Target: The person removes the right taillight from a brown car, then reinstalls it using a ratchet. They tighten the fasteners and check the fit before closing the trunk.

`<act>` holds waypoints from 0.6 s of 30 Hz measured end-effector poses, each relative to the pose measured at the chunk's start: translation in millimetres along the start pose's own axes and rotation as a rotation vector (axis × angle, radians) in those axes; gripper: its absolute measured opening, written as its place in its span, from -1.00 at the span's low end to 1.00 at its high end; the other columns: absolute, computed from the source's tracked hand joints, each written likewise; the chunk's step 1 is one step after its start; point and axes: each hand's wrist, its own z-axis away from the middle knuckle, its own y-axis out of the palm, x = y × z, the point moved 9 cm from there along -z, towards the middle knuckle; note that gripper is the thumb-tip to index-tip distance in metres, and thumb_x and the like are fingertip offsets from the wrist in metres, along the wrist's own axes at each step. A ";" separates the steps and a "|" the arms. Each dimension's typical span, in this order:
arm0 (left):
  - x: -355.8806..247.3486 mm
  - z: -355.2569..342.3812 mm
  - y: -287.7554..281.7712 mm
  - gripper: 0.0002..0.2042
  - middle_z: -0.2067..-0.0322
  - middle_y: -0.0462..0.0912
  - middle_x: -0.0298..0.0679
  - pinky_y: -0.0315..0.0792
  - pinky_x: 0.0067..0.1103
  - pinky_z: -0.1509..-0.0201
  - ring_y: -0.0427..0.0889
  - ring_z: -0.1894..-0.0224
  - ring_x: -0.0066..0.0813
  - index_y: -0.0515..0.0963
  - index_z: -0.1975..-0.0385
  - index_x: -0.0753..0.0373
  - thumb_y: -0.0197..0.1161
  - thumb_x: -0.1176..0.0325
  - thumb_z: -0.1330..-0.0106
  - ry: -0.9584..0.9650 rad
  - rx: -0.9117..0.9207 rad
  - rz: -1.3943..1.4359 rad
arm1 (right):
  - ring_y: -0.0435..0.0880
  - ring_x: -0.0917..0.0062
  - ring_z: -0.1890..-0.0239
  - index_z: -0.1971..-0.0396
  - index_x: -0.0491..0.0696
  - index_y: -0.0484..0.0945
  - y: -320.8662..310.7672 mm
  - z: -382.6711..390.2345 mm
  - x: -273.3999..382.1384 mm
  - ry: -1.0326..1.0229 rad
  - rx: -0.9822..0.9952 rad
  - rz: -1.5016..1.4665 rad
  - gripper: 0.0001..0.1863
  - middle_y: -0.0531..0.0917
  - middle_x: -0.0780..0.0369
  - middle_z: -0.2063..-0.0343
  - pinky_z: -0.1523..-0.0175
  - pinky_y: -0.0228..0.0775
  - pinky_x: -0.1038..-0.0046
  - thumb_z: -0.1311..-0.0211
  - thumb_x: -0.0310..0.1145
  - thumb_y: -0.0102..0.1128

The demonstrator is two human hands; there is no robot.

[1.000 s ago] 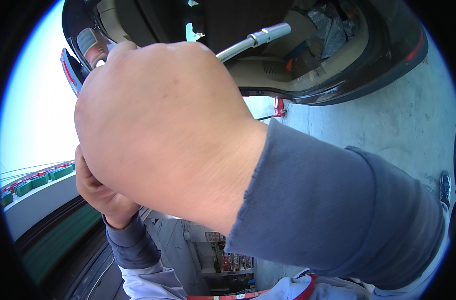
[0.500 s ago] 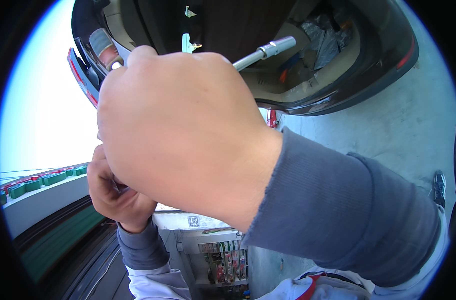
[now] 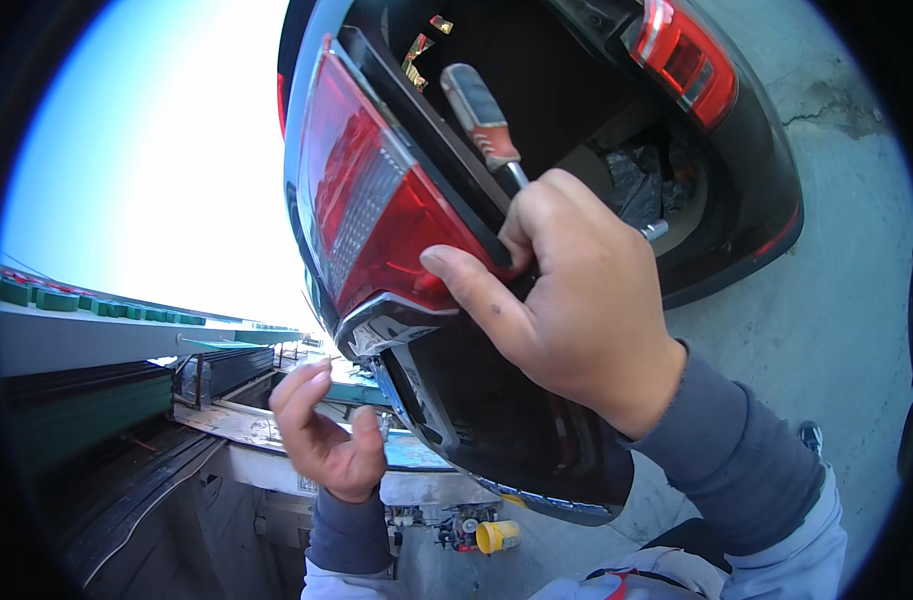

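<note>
My right hand (image 3: 586,290) is closed round a socket driver (image 3: 481,115). Its grey and red handle sticks out above my fingers, and the metal end shows past the far side of the hand. The thumb of this hand rests at the lower edge of a red and clear tail light (image 3: 376,190) on the dark car. Lower left, my left hand (image 3: 331,430) is raised with fingers half bent and thumb apart. Nothing shows in it, and it is apart from the car.
Behind the driver, the car's open cargo area (image 3: 536,60) holds a crumpled grey plastic bag (image 3: 636,185). The other tail light (image 3: 691,65) is at upper right. A yellow bucket (image 3: 496,537) lies on the floor below the bumper (image 3: 536,430). Concrete floor (image 3: 836,290) extends along the right.
My view has turned toward the left tail light. My right hand, still round the driver, has moved right, and the handle now points upward. My left hand has come apart from it, with its fingers opened.
</note>
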 end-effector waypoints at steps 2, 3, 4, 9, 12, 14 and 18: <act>13.6 17.7 27.6 -0.41 -0.24 0.54 0.08 0.37 -0.24 -0.44 0.54 -0.30 0.01 0.48 -0.28 0.39 0.41 0.16 -0.35 -0.053 0.130 -0.101 | 0.37 0.45 0.57 0.51 -0.08 0.43 2.6 -2.6 0.2 0.050 0.046 -0.006 -0.50 0.40 0.23 0.54 0.46 0.23 0.41 -0.24 -0.11 0.62; 14.5 24.6 38.7 -0.34 -0.33 0.49 0.13 0.30 -0.18 -0.52 0.47 -0.40 0.07 0.43 -0.36 0.40 0.37 0.10 -0.37 -0.067 0.150 -0.072 | 0.35 0.47 0.56 0.51 -0.10 0.42 1.2 -4.4 4.1 0.022 0.040 -0.005 -0.50 0.39 0.22 0.54 0.45 0.20 0.41 -0.24 -0.13 0.62; 13.8 30.1 48.2 -0.24 -0.43 0.38 0.19 0.19 -0.12 -0.58 0.34 -0.51 0.14 0.33 -0.47 0.41 0.34 0.04 -0.40 -0.094 0.184 -0.066 | 0.33 0.49 0.54 0.51 -0.11 0.40 2.4 -5.1 5.8 0.027 0.058 0.001 -0.49 0.37 0.23 0.54 0.44 0.17 0.42 -0.26 -0.15 0.61; 5.3 32.9 80.3 -0.07 -0.62 0.02 0.23 -0.14 -0.07 -0.69 -0.07 -0.68 0.19 0.07 -0.61 0.42 0.33 -0.01 -0.42 -0.209 0.168 0.017 | 0.34 0.45 0.56 0.51 -0.10 0.36 4.7 -5.8 6.4 0.031 0.075 0.070 -0.48 0.37 0.23 0.54 0.45 0.21 0.41 -0.24 -0.17 0.62; 7.8 38.0 82.7 -0.05 -0.62 0.04 0.22 -0.14 -0.05 -0.69 -0.06 -0.69 0.18 0.04 -0.62 0.41 0.33 -0.02 -0.41 -0.234 0.095 0.010 | 0.26 0.51 0.52 0.50 -0.11 0.31 7.6 -3.1 2.6 0.060 0.088 0.081 -0.48 0.31 0.26 0.53 0.41 0.17 0.45 -0.31 -0.23 0.58; 22.4 45.0 76.6 -0.07 -0.62 0.04 0.20 -0.15 -0.05 -0.69 -0.05 -0.69 0.16 0.05 -0.62 0.40 0.30 -0.03 -0.42 -0.303 -0.003 0.024 | 0.25 0.53 0.50 0.49 -0.12 0.31 8.4 -1.5 4.4 0.046 0.083 0.074 -0.50 0.31 0.26 0.51 0.39 0.15 0.47 -0.34 -0.25 0.55; 73.1 59.9 61.6 -0.13 -0.62 0.06 0.16 -0.15 -0.04 -0.70 -0.03 -0.68 0.14 0.05 -0.62 0.39 0.18 -0.05 -0.48 -0.510 -0.232 0.049 | 0.23 0.58 0.46 0.46 -0.13 0.33 7.5 1.7 3.9 0.103 0.079 0.078 -0.54 0.31 0.28 0.47 0.35 0.14 0.51 -0.39 -0.28 0.50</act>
